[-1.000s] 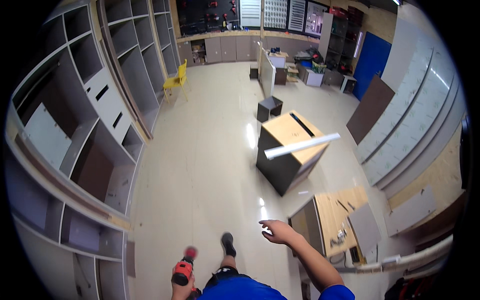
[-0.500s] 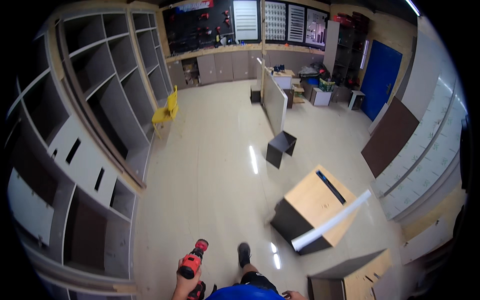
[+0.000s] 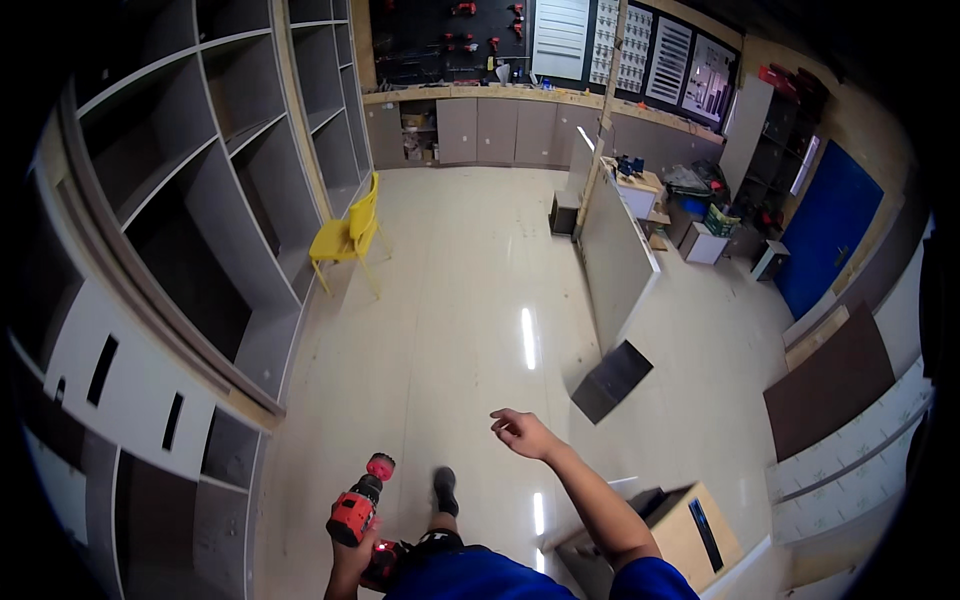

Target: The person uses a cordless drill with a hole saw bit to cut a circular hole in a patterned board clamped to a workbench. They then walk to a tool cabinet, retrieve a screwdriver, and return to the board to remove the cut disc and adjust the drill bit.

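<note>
My left hand is closed round the handle of a red and black cordless drill, low in front of me. A round red attachment, like a hole saw, sits in its chuck and points forward. My right hand is stretched out ahead over the floor, empty, with its fingers apart and loosely bent. It touches nothing. Below my right forearm stands a wood-topped cabinet with a dark slot in its top.
White-edged open shelving lines the left side, with a yellow chair beside it. Ahead stand a low partition and a dark angled box on the floor. A workbench runs along the back; a blue door is at right.
I have moved forward, so the chair, partition and dark box appear nearer. My right hand has risen from my side to reach out in front. The drill stays in my left hand.
</note>
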`<control>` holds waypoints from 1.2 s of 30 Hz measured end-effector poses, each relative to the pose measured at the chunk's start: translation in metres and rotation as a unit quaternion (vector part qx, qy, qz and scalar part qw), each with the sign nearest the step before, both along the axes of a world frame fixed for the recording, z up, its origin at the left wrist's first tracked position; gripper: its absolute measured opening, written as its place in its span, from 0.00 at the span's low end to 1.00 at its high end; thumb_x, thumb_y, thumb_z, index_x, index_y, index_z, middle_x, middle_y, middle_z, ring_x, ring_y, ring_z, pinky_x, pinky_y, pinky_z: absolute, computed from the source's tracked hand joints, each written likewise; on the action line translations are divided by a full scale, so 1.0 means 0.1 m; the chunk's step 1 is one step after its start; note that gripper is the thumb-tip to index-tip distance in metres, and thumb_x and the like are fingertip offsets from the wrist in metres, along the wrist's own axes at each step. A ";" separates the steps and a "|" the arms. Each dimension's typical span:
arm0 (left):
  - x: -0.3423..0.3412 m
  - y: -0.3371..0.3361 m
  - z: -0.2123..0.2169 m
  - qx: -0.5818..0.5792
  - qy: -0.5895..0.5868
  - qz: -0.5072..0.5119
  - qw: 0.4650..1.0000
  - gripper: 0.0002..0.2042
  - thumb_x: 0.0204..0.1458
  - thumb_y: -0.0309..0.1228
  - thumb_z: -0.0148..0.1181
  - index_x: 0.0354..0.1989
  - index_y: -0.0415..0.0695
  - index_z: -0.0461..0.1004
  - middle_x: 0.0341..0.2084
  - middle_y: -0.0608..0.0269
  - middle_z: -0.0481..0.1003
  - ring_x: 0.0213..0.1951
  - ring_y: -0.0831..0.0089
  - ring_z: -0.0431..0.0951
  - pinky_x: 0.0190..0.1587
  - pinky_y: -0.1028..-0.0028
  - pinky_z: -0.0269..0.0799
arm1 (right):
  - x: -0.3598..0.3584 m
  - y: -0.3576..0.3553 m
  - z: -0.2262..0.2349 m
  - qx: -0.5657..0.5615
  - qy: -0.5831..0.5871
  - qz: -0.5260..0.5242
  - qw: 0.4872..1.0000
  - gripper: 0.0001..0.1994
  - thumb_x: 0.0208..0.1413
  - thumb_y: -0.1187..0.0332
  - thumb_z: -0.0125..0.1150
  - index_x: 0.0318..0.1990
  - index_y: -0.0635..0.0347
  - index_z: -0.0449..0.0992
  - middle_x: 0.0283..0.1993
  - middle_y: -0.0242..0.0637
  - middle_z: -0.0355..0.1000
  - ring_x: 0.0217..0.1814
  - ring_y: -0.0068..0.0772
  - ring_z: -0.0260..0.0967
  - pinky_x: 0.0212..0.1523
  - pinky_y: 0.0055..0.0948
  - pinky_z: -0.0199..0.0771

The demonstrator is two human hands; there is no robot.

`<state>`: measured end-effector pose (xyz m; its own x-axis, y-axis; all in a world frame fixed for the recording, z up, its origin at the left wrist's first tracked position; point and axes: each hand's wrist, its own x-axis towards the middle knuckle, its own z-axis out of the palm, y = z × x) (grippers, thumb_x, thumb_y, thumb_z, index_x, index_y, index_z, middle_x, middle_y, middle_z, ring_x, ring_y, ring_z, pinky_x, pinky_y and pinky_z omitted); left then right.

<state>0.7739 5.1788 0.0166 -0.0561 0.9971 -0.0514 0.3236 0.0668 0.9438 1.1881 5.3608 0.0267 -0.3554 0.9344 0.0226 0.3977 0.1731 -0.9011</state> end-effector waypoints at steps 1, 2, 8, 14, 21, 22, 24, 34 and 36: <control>0.06 0.44 -0.04 -0.010 -0.030 0.003 0.999 0.11 0.52 0.24 0.61 0.44 0.38 0.72 0.38 0.57 0.73 0.38 0.64 0.76 0.45 0.66 0.74 | 0.09 0.45 -0.12 -0.008 0.044 -0.012 0.999 0.17 0.61 0.74 0.51 0.56 0.67 0.71 0.41 0.43 0.79 0.40 0.33 0.78 0.43 0.31 0.79; 0.11 0.84 0.11 -0.022 -0.054 0.011 0.998 0.11 0.52 0.23 0.61 0.43 0.37 0.72 0.39 0.55 0.73 0.41 0.62 0.76 0.49 0.64 0.73 | 0.13 0.81 -0.39 -0.039 0.119 -0.064 0.990 0.16 0.63 0.74 0.51 0.57 0.67 0.70 0.42 0.43 0.78 0.41 0.33 0.78 0.44 0.32 0.80; 0.77 3.74 0.59 0.149 0.031 -0.059 0.987 0.19 0.52 0.19 0.62 0.53 0.38 0.67 0.41 0.58 0.73 0.40 0.68 0.76 0.45 0.68 0.73 | 1.33 -0.17 -2.99 -0.421 0.091 -0.445 0.785 0.16 0.62 0.73 0.53 0.56 0.62 0.68 0.50 0.47 0.75 0.43 0.38 0.78 0.38 0.33 0.81; 1.38 6.46 1.10 0.204 0.041 -0.190 0.959 0.35 0.53 0.23 0.62 0.67 0.36 0.50 0.56 0.50 0.66 0.44 0.66 0.78 0.54 0.65 0.73 | 1.50 0.05 -2.81 -0.649 -0.080 -0.373 0.658 0.13 0.61 0.71 0.53 0.52 0.63 0.71 0.43 0.44 0.75 0.36 0.38 0.76 0.34 0.34 0.79; 2.21 8.91 0.88 0.238 -0.049 -0.139 0.960 0.40 0.50 0.25 0.64 0.69 0.43 0.44 0.54 0.44 0.66 0.52 0.61 0.74 0.49 0.66 0.76 | 2.34 2.87 -3.05 -0.631 -0.087 -0.379 0.671 0.11 0.60 0.68 0.54 0.47 0.64 0.74 0.35 0.39 0.75 0.29 0.37 0.74 0.29 0.35 0.78; 2.30 9.12 1.04 0.190 -0.237 -0.161 0.939 0.42 0.51 0.26 0.64 0.70 0.47 0.42 0.54 0.42 0.66 0.52 0.62 0.74 0.47 0.68 0.76 | 2.66 3.54 -3.22 -0.590 -0.096 -0.388 0.701 0.11 0.60 0.68 0.54 0.46 0.64 0.74 0.34 0.39 0.75 0.28 0.37 0.74 0.29 0.35 0.78; 2.51 9.84 1.20 0.175 -0.263 -0.171 0.933 0.43 0.52 0.26 0.63 0.70 0.56 0.39 0.52 0.41 0.69 0.46 0.65 0.78 0.45 0.71 0.78 | 3.32 5.45 -3.47 -0.423 -0.048 -0.442 0.789 0.11 0.60 0.67 0.54 0.44 0.64 0.75 0.31 0.37 0.75 0.25 0.36 0.73 0.27 0.36 0.77; 3.25 13.72 1.37 -0.360 -0.624 -0.155 0.676 0.36 0.55 0.48 0.55 0.68 0.45 0.53 0.46 0.47 0.76 0.40 0.63 0.78 0.38 0.69 0.78 | 2.54 12.64 1.92 -0.008 0.333 0.052 0.942 0.18 0.59 0.74 0.61 0.56 0.64 0.73 0.55 0.42 0.74 0.58 0.34 0.73 0.59 0.34 0.71; 3.46 14.45 1.42 -0.350 -0.610 -0.201 0.682 0.34 0.55 0.49 0.54 0.66 0.43 0.55 0.46 0.46 0.76 0.41 0.62 0.78 0.41 0.68 0.77 | 2.63 13.21 2.23 0.011 0.272 0.121 0.955 0.21 0.57 0.71 0.65 0.58 0.62 0.72 0.57 0.41 0.74 0.62 0.34 0.70 0.62 0.36 0.69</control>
